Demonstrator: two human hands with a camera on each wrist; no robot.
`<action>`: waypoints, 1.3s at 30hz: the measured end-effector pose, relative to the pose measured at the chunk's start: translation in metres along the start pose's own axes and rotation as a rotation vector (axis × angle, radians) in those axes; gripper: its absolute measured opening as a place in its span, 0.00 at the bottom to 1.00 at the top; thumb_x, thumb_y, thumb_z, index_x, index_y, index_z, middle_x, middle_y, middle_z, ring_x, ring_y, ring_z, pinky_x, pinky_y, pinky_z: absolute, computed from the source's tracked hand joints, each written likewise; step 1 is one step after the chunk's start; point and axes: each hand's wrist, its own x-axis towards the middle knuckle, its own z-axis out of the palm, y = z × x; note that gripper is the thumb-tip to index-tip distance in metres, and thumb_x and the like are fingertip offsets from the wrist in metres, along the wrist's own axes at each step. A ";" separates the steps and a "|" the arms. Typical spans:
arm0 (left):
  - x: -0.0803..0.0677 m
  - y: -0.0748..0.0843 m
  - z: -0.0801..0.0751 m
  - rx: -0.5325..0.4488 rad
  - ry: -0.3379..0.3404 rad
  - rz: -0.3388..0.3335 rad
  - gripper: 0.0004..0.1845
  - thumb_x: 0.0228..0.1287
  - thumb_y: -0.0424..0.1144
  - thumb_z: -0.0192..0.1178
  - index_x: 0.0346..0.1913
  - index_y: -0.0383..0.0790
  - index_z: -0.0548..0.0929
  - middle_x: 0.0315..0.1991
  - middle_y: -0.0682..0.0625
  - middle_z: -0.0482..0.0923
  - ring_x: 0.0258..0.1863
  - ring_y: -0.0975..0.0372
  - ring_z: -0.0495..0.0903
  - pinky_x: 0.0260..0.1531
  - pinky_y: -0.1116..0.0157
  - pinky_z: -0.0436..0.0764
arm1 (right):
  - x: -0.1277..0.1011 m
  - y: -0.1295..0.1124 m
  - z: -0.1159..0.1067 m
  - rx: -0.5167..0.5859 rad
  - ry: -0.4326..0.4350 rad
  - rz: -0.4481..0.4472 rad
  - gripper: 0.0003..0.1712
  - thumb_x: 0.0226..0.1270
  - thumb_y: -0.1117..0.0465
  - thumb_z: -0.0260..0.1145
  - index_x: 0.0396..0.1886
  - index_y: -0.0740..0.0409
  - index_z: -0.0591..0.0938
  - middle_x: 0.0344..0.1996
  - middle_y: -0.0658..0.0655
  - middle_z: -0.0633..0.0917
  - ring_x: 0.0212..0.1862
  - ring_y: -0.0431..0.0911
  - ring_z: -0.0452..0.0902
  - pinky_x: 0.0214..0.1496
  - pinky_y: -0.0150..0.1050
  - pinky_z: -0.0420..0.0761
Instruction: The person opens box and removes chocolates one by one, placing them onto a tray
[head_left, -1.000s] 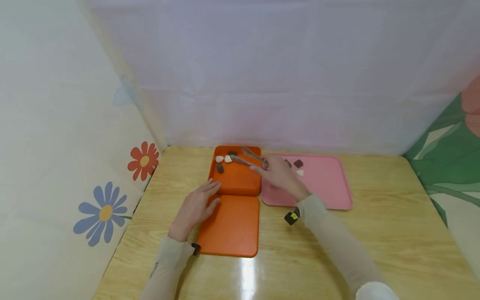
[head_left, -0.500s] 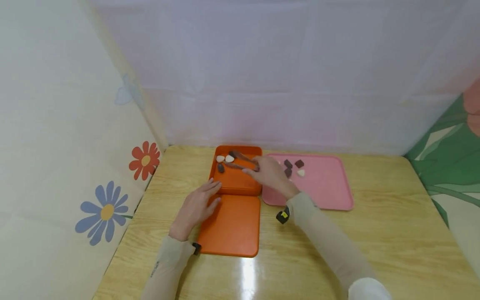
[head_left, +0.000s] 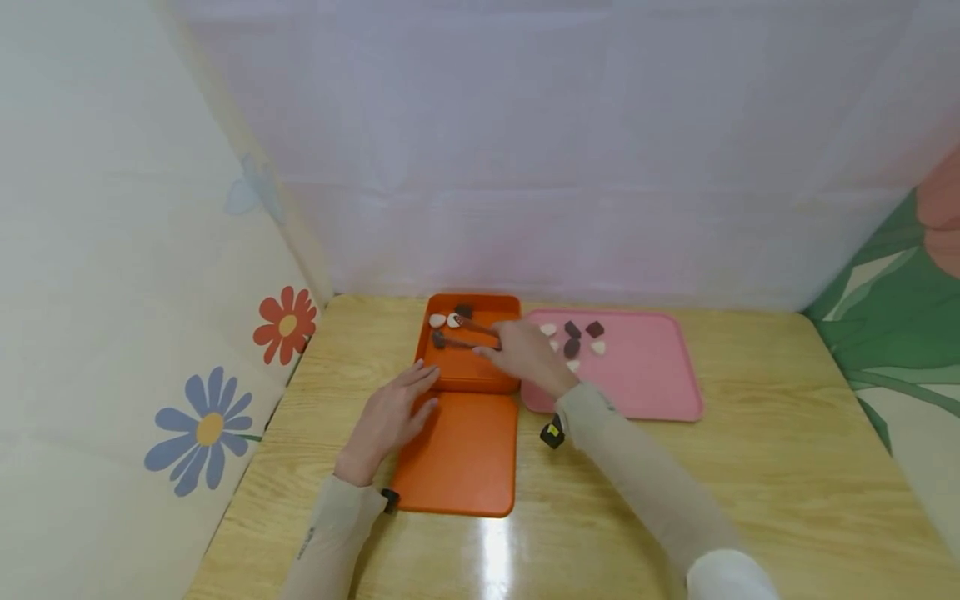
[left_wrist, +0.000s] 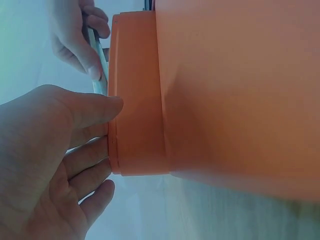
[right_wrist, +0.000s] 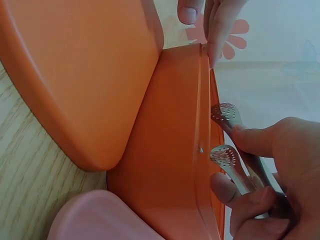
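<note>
My right hand (head_left: 525, 357) grips metal tongs (head_left: 468, 332) that point left over the open orange box (head_left: 480, 371). In the right wrist view the tongs' (right_wrist: 223, 134) perforated tips stand apart with nothing between them. The lower tip is close to a dark stone (head_left: 438, 339) in the box. Two white stones (head_left: 444, 320) and another dark one (head_left: 463, 310) lie at the box's far end. With straight fingers, my left hand (head_left: 390, 414) touches the box's near left edge (left_wrist: 137, 100) and rests on the orange lid (head_left: 461, 454).
A pink tray (head_left: 652, 375) lies right of the box, with several dark and white stones (head_left: 572, 340) in its far left part. All of this sits on a wooden table (head_left: 750, 467) enclosed by fabric walls at the left, back and right.
My right hand has moved left from the pink tray's edge to over the orange box, and the tongs' tips have dropped toward the dark stone. The left hand has stayed put.
</note>
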 end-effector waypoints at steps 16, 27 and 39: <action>0.001 -0.002 -0.002 0.011 0.002 -0.003 0.29 0.72 0.38 0.71 0.73 0.34 0.79 0.72 0.41 0.79 0.76 0.46 0.73 0.66 0.44 0.81 | 0.012 -0.017 0.014 -0.079 0.009 0.006 0.31 0.77 0.38 0.68 0.62 0.58 0.87 0.28 0.52 0.89 0.15 0.37 0.68 0.17 0.29 0.69; 0.001 0.001 -0.003 0.001 -0.001 -0.001 0.29 0.72 0.38 0.71 0.72 0.34 0.80 0.72 0.40 0.79 0.76 0.45 0.74 0.65 0.44 0.82 | 0.018 -0.016 0.026 -0.083 0.024 -0.013 0.20 0.76 0.44 0.71 0.31 0.54 0.86 0.12 0.46 0.75 0.13 0.37 0.67 0.16 0.29 0.67; 0.000 0.001 -0.001 0.002 -0.006 -0.003 0.30 0.72 0.38 0.71 0.73 0.34 0.79 0.72 0.40 0.79 0.76 0.46 0.73 0.67 0.44 0.80 | 0.022 -0.019 0.038 -0.089 0.066 -0.002 0.21 0.77 0.42 0.69 0.32 0.53 0.87 0.11 0.47 0.74 0.12 0.39 0.69 0.14 0.31 0.67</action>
